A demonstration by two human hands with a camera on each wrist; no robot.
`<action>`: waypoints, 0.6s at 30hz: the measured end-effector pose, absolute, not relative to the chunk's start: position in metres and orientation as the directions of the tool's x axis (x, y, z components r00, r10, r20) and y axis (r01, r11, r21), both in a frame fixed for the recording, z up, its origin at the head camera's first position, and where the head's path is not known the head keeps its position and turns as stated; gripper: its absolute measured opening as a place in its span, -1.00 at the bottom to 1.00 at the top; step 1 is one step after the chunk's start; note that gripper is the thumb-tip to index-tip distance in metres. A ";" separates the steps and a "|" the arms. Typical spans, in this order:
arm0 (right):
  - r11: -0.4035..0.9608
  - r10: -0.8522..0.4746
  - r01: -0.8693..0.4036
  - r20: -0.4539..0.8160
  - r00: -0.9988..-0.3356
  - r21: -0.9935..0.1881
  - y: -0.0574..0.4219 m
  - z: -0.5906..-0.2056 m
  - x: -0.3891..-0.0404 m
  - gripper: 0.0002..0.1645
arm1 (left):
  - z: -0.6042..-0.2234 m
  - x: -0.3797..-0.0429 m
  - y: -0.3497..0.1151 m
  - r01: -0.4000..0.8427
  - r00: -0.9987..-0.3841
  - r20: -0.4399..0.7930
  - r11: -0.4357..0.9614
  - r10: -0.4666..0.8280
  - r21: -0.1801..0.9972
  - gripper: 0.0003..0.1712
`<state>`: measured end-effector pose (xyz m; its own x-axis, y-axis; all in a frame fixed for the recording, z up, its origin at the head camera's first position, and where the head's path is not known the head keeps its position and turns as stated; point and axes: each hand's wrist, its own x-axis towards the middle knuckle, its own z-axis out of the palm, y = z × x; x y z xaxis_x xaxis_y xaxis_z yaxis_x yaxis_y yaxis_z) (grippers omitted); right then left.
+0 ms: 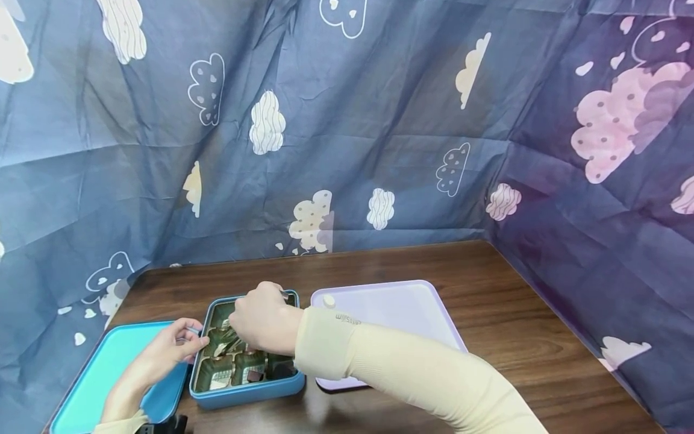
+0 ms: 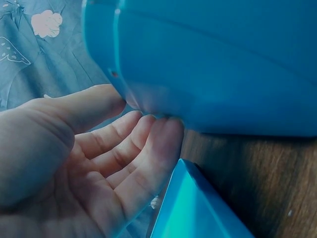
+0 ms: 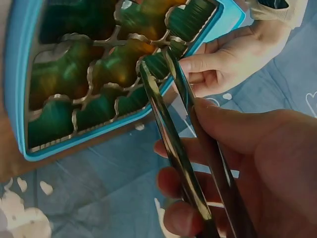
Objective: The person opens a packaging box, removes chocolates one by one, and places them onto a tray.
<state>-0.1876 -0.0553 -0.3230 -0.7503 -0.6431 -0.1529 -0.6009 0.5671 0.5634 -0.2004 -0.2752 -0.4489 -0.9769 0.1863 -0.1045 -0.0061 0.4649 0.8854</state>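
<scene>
A blue box (image 1: 246, 395) stands on the table with a divided gold-dark insert (image 3: 104, 44) in it. Small dark-and-white pieces (image 1: 253, 375) lie in some of its compartments. My right hand (image 1: 265, 319) is above the box and pinches metal tongs (image 3: 171, 141) between thumb and fingers. The tong tips are slightly apart over a small compartment by the rim; I see nothing between them. My left hand (image 1: 170, 346) holds the box's left side, thumb at the rim and curled fingers against the outer wall. My right hand and sleeve hide part of the box.
Left of the box lies a turquoise lid (image 1: 119, 355), partly under my left forearm. A lilac tray (image 1: 401, 313) with a small white round piece (image 1: 328, 301) lies to the right, under my right sleeve. A patterned blue cloth (image 1: 347, 132) hangs behind the wooden table (image 1: 520, 337).
</scene>
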 end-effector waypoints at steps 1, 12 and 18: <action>0.562 -0.646 -0.606 -0.158 -0.747 0.564 -0.058 -0.323 -0.189 -0.70 | -0.449 -0.200 -0.276 -0.004 -0.977 -0.102 0.463 0.186 0.886 -0.53; 0.467 -0.745 -0.666 -0.147 -0.651 0.582 -0.054 -0.325 -0.195 -0.83 | -0.447 -0.201 -0.274 -0.005 -0.978 -0.101 0.467 0.181 0.884 -0.54; 0.470 -0.758 -0.666 -0.121 -0.640 0.579 -0.050 -0.320 -0.200 -0.91 | -0.448 -0.201 -0.276 -0.007 -0.979 -0.100 0.461 0.177 0.887 -0.55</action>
<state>-0.2003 -0.0495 -0.3205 -0.6404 -0.7585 -0.1206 -0.6659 0.4702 0.5792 -0.2015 -0.2760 -0.4477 -0.9791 0.1771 -0.1002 -0.0075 0.4610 0.8874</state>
